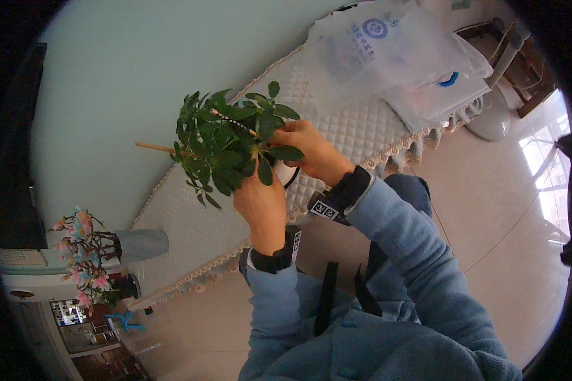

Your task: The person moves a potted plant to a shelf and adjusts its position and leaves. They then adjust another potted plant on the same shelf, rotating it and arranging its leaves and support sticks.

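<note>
A leafy green potted plant (219, 143) stands before me at the middle left, on a cabinet with a quilted white cover (352, 128). A thin wooden stick (155, 146) pokes out of its leaves to the left, and a black-and-white dotted strip (231, 120) lies among them. My left hand (262, 205) is at the lower edge of the foliage by a pale stem; its fingertips are hidden by leaves. My right hand (312, 152) is at the right side, thumb and fingers together at the leaves. Part of a white pot (285, 174) shows between my hands.
White plastic bags (381, 62) with printing lie on the cover's upper right part. A grey vase (143, 245) with pink and blue flowers (83, 257) is at the lower left. A pale green wall (124, 85) runs behind the cabinet. A round grey base (491, 114) stands on the tiled floor.
</note>
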Tool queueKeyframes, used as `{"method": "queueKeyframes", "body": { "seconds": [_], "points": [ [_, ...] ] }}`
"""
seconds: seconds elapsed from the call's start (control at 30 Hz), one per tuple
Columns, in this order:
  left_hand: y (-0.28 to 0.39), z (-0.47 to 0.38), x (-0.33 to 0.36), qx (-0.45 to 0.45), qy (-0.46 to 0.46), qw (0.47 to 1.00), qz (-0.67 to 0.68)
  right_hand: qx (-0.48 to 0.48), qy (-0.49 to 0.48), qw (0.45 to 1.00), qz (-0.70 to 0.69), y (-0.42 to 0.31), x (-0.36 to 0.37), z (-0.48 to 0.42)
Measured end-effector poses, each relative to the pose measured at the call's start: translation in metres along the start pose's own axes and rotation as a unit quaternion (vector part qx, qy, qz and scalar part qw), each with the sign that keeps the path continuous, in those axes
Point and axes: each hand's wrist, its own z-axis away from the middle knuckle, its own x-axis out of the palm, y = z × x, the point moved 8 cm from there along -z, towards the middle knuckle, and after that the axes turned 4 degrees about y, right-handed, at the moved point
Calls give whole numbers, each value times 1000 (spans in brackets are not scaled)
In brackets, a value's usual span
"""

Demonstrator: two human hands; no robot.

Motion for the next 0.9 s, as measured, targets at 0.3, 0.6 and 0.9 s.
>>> {"method": "queueKeyframes", "body": {
  "seconds": [0.3,0.6,0.9],
  "points": [
    [6,1,-4,37,30,999,23,-250,61,939,229,-27,6,-2],
    [5,2,-2,48,34,996,67,17,-61,995,-83,5,3,-2],
    [2,2,-7,40,59,994,80,-87,60,977,185,-7,-7,1]
  ]
}}
